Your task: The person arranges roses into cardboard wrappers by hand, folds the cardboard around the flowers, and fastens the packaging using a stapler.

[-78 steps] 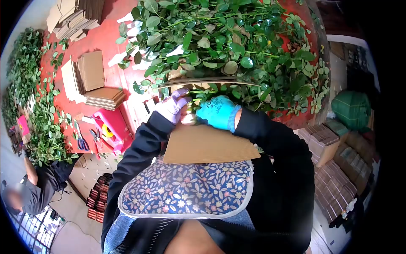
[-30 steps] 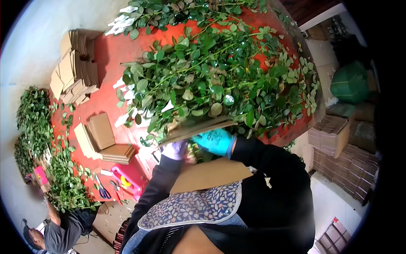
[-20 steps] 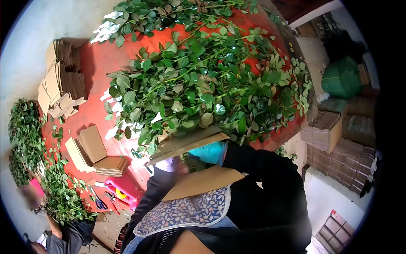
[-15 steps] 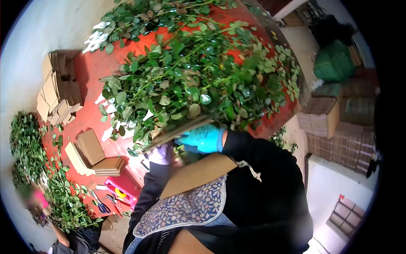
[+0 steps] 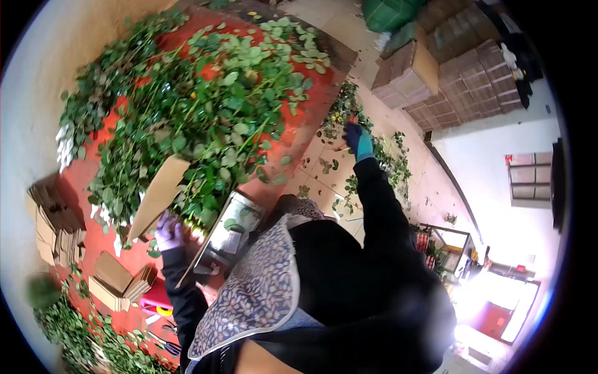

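Note:
My left hand (image 5: 168, 232), in a pale purple glove, is closed at the lower edge of a folded cardboard sheet (image 5: 161, 190). One cardboard flap stands up beyond the hand; the other shows edge-on nearer my body. Between them lie green leaves and small yellowish tips (image 5: 194, 225); what they belong to is partly hidden. My right hand (image 5: 359, 142), in a dark blue and turquoise glove, is stretched far right over the floor. Its fingers are closed, with orange-red bits showing beside them; the object's kind is unclear.
Leafy stems (image 5: 205, 112) cover much of the red table (image 5: 299, 134). Cardboard stacks (image 5: 53, 218) and folded cardboard (image 5: 115, 280) lie left, near scissors (image 5: 167, 344). A metal box (image 5: 235, 224) sits by my apron. Cut leaves (image 5: 389, 153) litter the floor; boxes (image 5: 405, 71) stand behind.
My right hand has left the cardboard and swung out to the right over the floor. My left hand stays at the cardboard, now opened wider. The view has turned right.

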### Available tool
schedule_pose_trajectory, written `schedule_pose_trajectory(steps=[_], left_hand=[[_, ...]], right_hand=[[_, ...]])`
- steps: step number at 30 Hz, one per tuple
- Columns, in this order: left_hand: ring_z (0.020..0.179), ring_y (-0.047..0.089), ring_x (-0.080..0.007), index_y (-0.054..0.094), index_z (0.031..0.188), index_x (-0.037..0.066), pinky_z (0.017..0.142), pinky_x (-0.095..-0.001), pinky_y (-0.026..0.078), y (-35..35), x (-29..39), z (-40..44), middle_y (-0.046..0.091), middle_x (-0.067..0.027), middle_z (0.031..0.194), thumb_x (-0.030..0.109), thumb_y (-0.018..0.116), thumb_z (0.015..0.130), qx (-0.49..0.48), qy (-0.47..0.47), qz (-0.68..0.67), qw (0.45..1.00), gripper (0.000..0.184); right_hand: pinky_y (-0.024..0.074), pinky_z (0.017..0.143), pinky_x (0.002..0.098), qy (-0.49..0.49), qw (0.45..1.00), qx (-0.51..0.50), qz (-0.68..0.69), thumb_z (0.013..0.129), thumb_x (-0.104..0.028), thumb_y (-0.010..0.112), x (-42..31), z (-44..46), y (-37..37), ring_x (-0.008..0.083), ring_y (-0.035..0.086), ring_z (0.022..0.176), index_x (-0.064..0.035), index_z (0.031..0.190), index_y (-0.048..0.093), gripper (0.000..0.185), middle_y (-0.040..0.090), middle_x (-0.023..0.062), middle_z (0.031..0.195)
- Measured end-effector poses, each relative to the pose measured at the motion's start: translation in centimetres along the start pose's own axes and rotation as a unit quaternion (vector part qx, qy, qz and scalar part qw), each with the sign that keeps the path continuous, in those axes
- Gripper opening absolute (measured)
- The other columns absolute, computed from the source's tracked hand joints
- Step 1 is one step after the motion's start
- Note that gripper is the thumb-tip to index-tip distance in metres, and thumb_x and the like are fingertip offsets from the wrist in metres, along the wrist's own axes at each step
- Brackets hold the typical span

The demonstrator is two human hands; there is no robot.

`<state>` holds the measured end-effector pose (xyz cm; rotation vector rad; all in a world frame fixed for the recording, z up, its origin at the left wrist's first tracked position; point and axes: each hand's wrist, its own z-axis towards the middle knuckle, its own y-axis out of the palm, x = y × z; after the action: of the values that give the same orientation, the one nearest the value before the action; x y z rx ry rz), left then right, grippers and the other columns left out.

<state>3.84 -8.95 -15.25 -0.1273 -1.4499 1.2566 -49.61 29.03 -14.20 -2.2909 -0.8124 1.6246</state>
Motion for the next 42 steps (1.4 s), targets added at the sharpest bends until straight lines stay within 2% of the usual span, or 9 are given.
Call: schedule_pose_trajectory(steps=[6, 9, 10, 11, 15, 16, 21, 35, 42], left_hand=[[0.11, 0.063, -0.0324, 0.063, 0.118, -0.001, 0.09, -0.0367, 0.051, -9.2, -3.5, -7.0, 0.059, -0.023, 0.127, -0.005, 0.061, 0.078, 0.011, -0.022, 0.113, 0.993, 0.04], [0.097, 0.064, -0.0243, 0.059, 0.123, -0.002, 0.083, -0.035, 0.054, -11.9, -4.6, -16.7, 0.062, -0.0164, 0.123, 0.001, 0.065, 0.085, 0.19, -0.244, -0.188, 0.932, 0.038], [0.106, 0.061, -0.0294, 0.061, 0.12, 0.0, 0.094, -0.0385, 0.05, -15.3, -6.6, -20.8, 0.062, -0.018, 0.121, 0.004, 0.067, 0.085, 0.177, -0.242, 0.142, 0.943, 0.035], [0.115, 0.057, -0.0332, 0.064, 0.118, 0.002, 0.103, -0.0402, 0.045, -15.4, -2.5, -21.1, 0.063, -0.0171, 0.119, 0.004, 0.065, 0.086, 0.18, -0.444, 0.182, 0.859, 0.032], [0.098, 0.062, -0.0224, 0.069, 0.105, 0.0, 0.091, -0.0376, 0.051, -6.8, 7.7, -23.2, 0.068, -0.0098, 0.104, -0.007, 0.062, 0.078, 0.182, -0.5, 0.224, 0.817, 0.029], [0.098, 0.063, -0.0235, 0.07, 0.102, 0.0, 0.091, -0.0363, 0.05, -3.4, 9.5, -24.0, 0.069, -0.0101, 0.101, -0.007, 0.061, 0.078, 0.272, -0.482, 0.049, 0.831, 0.026], [0.101, 0.062, -0.0238, 0.069, 0.104, 0.001, 0.093, -0.0361, 0.049, 3.9, 12.5, -25.1, 0.068, -0.0105, 0.103, -0.005, 0.062, 0.078, 0.075, -0.558, 0.025, 0.826, 0.027], [0.107, 0.061, -0.0247, 0.068, 0.108, 0.003, 0.098, -0.0356, 0.046, 14.0, 9.3, -26.4, 0.067, -0.0117, 0.11, 0.001, 0.065, 0.078, -0.175, -0.538, -0.034, 0.824, 0.03], [0.111, 0.06, -0.0252, 0.067, 0.11, 0.003, 0.1, -0.0353, 0.045, 16.3, 11.0, -24.7, 0.067, -0.0124, 0.113, 0.004, 0.066, 0.078, -0.186, -0.522, -0.092, 0.827, 0.032]], right_hand=[[0.0466, 0.093, 0.042, -0.077, 0.942, 0.01, -0.326, 0.088, -0.021, 0.055, 5.1, -1.8, 3.5, 0.036, 0.058, 0.114, -0.0096, 0.126, 0.058, 0.039, 0.061, 0.0189, 0.124], [0.0382, 0.104, 0.045, -0.26, 0.864, 0.051, -0.427, 0.085, -0.017, 0.057, 6.2, 3.7, 5.4, 0.0337, 0.048, 0.128, -0.0095, 0.131, 0.052, 0.047, 0.053, 0.0151, 0.136], [0.0333, 0.107, 0.0464, -0.304, 0.852, 0.044, -0.423, 0.084, -0.016, 0.057, 4.2, 4.5, 7.1, 0.0325, 0.043, 0.132, -0.0098, 0.131, 0.052, 0.047, 0.051, 0.0141, 0.138], [0.0285, 0.111, 0.0477, -0.345, 0.843, 0.035, -0.411, 0.083, -0.016, 0.057, 3.5, 6.1, 6.9, 0.0313, 0.038, 0.136, -0.0101, 0.131, 0.052, 0.048, 0.049, 0.0132, 0.139], [0.0232, 0.114, 0.0508, -0.401, 0.789, -0.019, -0.465, 0.083, -0.014, 0.053, 4.3, 13.3, 7.6, 0.0285, 0.038, 0.137, -0.0118, 0.125, 0.054, 0.042, 0.046, 0.0098, 0.143], [0.0216, 0.115, 0.0526, -0.466, 0.655, 0.073, -0.59, 0.084, -0.014, 0.053, 6.0, 15.4, 8.6, 0.0276, 0.038, 0.137, -0.0124, 0.122, 0.056, 0.037, 0.047, 0.0092, 0.142], [0.016, 0.117, 0.0579, -0.458, 0.692, -0.175, -0.53, 0.088, -0.021, 0.052, 1.8, 18.2, 7.8, 0.0238, 0.047, 0.128, -0.0154, 0.115, 0.06, 0.029, 0.058, 0.0057, 0.127], [0.0244, 0.11, 0.058, -0.268, 0.822, -0.002, -0.503, 0.085, -0.049, 0.054, -0.1, 21.3, -1.4, 0.028, 0.044, 0.133, -0.012, 0.135, 0.048, 0.063, 0.049, 0.0119, 0.14], [0.045, 0.098, 0.0432, -0.116, 0.911, -0.153, -0.364, 0.08, -0.053, 0.063, 10.8, 36.3, 3.5, 0.0351, 0.059, 0.113, -0.0085, 0.128, 0.056, 0.066, 0.06, 0.0162, 0.126]])
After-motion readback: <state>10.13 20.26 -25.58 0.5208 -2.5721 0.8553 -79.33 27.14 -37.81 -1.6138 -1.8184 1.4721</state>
